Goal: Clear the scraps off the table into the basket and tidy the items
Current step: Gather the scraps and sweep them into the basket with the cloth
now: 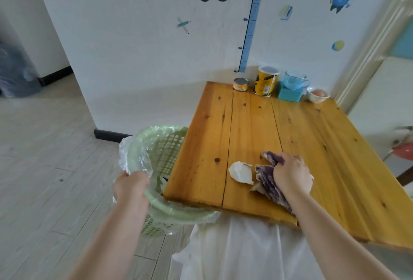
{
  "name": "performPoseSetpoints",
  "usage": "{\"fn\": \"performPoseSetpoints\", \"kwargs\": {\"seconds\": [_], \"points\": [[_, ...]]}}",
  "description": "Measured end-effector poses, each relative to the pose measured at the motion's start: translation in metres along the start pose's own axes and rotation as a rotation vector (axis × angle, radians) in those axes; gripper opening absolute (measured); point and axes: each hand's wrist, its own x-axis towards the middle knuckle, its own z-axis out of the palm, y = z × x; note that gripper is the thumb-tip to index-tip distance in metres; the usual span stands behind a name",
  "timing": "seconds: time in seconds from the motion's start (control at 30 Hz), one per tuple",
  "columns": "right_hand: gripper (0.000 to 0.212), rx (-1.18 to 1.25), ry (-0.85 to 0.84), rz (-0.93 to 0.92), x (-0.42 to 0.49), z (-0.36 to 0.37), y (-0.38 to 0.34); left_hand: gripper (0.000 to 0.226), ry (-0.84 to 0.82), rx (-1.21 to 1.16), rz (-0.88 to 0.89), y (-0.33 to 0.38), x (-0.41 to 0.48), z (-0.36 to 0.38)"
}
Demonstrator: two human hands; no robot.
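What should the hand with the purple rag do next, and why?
Probably sweep the rag left, pushing the white scrap toward the table edge. The right hand grips the rag just beside the scrap, and the left hand holds the basket at that edge, ready to catch it.

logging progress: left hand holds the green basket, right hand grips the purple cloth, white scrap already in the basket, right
Not quite. The head view shows the white scrap lying on the table, just left of the purple cloth, not in the green basket. The rest stands: left hand holds the basket, right hand grips the cloth.
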Motion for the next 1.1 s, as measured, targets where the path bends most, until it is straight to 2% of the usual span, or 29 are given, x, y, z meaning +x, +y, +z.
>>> {"fn": "performPoseSetpoints", "kwargs": {"seconds": [0.07,0.3,0.77,1.0,1.1], "points": [[0.038,-0.013,0.070,-0.025,-0.005,0.011,-0.006,0.023,0.000,-0.010,-0.002,0.001,0.001,0.000],[0.038,-0.022,0.067,-0.167,-0.012,0.041,-0.050,0.024,-0.018,-0.019,0.002,-0.002,0.005,-0.004],[0.041,0.085,-0.121,-0.518,-0.060,0.097,-0.150,0.030,0.010,0.034,0.006,0.003,0.023,-0.010],[0.036,0.104,-0.191,-0.617,-0.084,0.111,-0.176,0.027,0.033,0.037,0.040,0.009,0.018,-0.012],[0.034,0.208,-0.216,-0.608,-0.086,0.112,-0.183,0.026,0.013,0.035,0.057,0.010,0.017,-0.014]]}}
